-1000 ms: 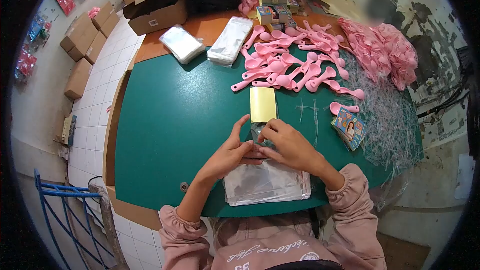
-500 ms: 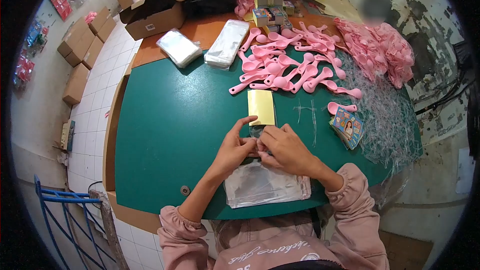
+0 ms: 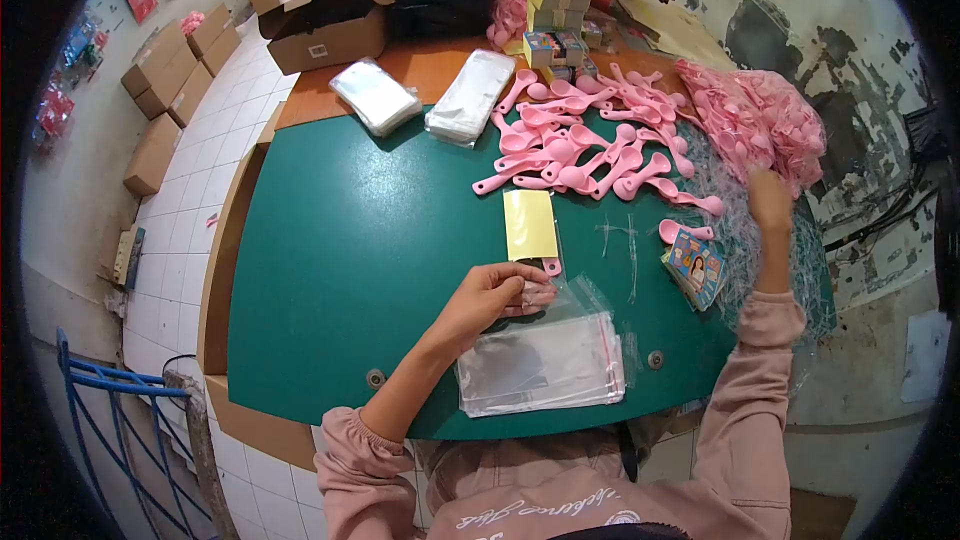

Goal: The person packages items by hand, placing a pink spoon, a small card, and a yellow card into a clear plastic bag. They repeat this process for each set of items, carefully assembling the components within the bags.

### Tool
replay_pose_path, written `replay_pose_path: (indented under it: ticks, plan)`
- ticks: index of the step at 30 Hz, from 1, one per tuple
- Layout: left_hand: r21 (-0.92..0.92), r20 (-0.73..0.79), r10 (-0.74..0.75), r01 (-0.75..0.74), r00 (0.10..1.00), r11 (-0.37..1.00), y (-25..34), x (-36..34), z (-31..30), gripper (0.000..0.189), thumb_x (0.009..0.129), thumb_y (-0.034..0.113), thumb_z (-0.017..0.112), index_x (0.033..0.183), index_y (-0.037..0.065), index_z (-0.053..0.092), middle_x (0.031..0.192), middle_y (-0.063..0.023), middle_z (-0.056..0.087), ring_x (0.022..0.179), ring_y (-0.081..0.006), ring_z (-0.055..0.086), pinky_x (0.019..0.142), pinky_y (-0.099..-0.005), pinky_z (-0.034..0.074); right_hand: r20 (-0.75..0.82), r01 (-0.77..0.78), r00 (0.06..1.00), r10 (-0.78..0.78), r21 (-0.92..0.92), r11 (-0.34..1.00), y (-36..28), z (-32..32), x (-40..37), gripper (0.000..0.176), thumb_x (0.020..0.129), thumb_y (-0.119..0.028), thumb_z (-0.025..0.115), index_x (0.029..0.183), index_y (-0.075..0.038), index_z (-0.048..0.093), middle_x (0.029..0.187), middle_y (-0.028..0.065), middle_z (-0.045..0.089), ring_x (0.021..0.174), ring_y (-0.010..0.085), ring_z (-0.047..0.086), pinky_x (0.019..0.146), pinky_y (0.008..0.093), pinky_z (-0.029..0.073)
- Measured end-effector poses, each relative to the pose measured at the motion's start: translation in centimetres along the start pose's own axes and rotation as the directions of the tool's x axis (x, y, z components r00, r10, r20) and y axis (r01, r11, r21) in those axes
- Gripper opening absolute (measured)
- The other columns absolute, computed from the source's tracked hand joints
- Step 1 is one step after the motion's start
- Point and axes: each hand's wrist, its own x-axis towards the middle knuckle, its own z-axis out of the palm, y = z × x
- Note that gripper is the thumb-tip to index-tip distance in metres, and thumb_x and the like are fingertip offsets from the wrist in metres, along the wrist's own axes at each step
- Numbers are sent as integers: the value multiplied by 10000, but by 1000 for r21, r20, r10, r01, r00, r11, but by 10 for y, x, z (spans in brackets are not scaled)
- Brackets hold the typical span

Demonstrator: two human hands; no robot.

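Observation:
My left hand (image 3: 493,296) pinches the edge of a clear plastic bag (image 3: 566,297) that lies on top of a stack of clear bags (image 3: 545,368) near the table's front edge. Just beyond it lies a yellow-backed packet (image 3: 528,224) with a pink handle sticking out of its lower end. My right hand (image 3: 770,202) is stretched out to the far right, over a heap of clear plastic strips (image 3: 775,255) and close to a loose pink spoon (image 3: 687,231). Whether it holds anything is not visible.
Several loose pink spoons (image 3: 585,145) cover the far middle of the green table (image 3: 350,240); bagged pink spoons (image 3: 755,115) are heaped at the far right. Printed cards (image 3: 697,266) lie right of centre. Two stacks of clear bags (image 3: 375,96) and an open cardboard box (image 3: 330,25) stand at the back.
My right hand has left the bag and swung out to the far right over the plastic strips. My left hand stays on the clear bag. The view has shifted slightly.

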Motion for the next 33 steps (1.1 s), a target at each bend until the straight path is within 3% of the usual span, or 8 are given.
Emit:
replay_pose_path:
  ticks: [1,2,3,5,14,16,20,33]
  plan:
    - [3,2,2,-2,1000,1000,1,-2,2,259,916,58,340,1039,-38,547,1041,-124,586,950,-169,592,834,-273,500,-225,-232,965,135,-493,838,9,5,-1,186,799,-109,571,949,-10,523,831,66,540,736,200,551,694,311,456]
    - [-2,-16,-1,1,1000,1000,4,-2,2,265,918,61,337,1040,-34,553,1041,-116,586,948,-161,590,832,-272,501,-478,-481,870,120,-773,413,14,9,0,258,788,-98,578,1020,1,522,844,66,545,733,215,562,688,333,473]
    - [-12,-37,-4,4,999,1000,5,-2,3,271,921,64,334,1040,-30,558,1041,-107,587,946,-154,588,829,-271,501,-342,-92,930,-137,-577,811,6,24,-2,336,758,-92,612,1061,0,501,922,87,524,764,227,559,721,345,467]
    - [-32,-28,-5,4,1000,999,2,0,1,269,926,76,332,1050,-24,550,1049,-103,585,943,-156,590,828,-271,500,-129,590,797,-590,-43,806,-70,63,-20,459,701,-148,682,1091,-13,483,1068,169,474,1009,298,475,838,365,424]
    - [-85,-24,81,-83,996,993,4,1,-9,247,923,85,357,1126,10,477,1036,-112,590,933,-163,605,778,-270,512,-74,351,927,-367,514,783,-104,172,-27,156,780,-97,627,885,-10,551,933,96,469,817,184,542,686,289,482]
    - [476,-219,180,-56,959,878,13,-6,1,239,880,48,443,1115,51,482,987,-114,595,879,-153,615,698,-264,527,-79,271,952,-294,662,698,-100,172,-28,143,802,-98,615,894,-12,549,958,70,468,815,130,535,675,273,484]
    - [755,-76,487,-269,870,599,6,1,7,263,801,25,578,1055,48,516,938,-92,566,809,-131,589,590,-245,524,-25,223,948,-317,763,607,-86,182,-20,153,807,-105,615,895,-3,544,958,58,507,817,112,541,670,261,481]
    - [479,-356,317,-120,879,870,-3,11,1,196,784,74,654,928,22,532,820,-13,544,736,-74,550,590,-201,493,76,-36,996,-48,828,559,-104,179,-23,154,819,-73,607,805,-6,468,714,55,596,611,98,603,509,212,483]
